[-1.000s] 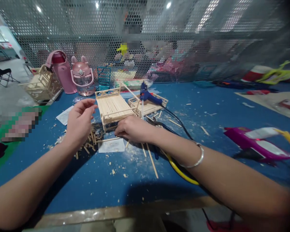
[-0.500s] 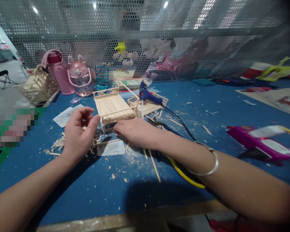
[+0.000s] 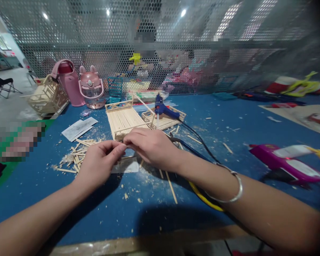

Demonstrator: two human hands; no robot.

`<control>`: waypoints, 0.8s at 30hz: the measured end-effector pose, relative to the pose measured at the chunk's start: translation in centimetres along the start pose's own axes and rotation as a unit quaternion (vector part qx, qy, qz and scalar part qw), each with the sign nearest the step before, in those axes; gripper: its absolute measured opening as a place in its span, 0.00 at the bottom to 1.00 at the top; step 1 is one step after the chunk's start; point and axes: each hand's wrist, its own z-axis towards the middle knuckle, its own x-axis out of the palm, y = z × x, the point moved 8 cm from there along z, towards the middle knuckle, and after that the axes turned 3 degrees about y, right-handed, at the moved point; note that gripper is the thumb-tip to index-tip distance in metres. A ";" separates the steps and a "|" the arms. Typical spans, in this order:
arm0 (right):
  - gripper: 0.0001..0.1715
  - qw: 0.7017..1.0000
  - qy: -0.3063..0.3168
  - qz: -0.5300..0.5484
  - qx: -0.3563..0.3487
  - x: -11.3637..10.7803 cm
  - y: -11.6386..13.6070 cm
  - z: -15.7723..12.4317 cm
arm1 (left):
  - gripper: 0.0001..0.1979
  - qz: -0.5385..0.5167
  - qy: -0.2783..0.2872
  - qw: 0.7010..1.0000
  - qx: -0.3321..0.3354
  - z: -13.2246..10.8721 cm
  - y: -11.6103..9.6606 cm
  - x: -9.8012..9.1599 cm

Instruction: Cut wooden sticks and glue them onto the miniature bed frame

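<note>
My left hand [image 3: 101,160] and my right hand [image 3: 153,147] meet fingertip to fingertip over the blue tabletop, both pinched closed. Whatever lies between the fingers is too small or hidden to make out. Just beyond them stands a small bed-shaped model [image 3: 126,119] of thin wooden sticks, its near end partly covered by my right hand. A blue glue gun [image 3: 165,108] rests nozzle-down behind my right hand, beside a second stick-built piece [image 3: 165,122]. Left of my left hand lies a heap of short sticks [image 3: 78,154]. A white paper slip [image 3: 128,166] lies below my hands.
A pink bottle [image 3: 70,83] and a rabbit-eared cup [image 3: 92,89] stand at the back left beside another stick model [image 3: 46,96]. A purple tool [image 3: 288,161] lies at the right. Perforated metal mesh [image 3: 176,46] closes the back. Cables [image 3: 200,138] cross behind my right arm.
My left hand has moved right, its fingers going from apart to a pinch against my right fingertips. My right hand has lifted slightly from beside the bed model's near end.
</note>
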 end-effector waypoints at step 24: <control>0.06 0.862 -0.086 0.422 0.267 1.9 -4.5 -1.1 | 0.10 -0.060 -0.064 0.996 0.014 0.5 0.4 -1.1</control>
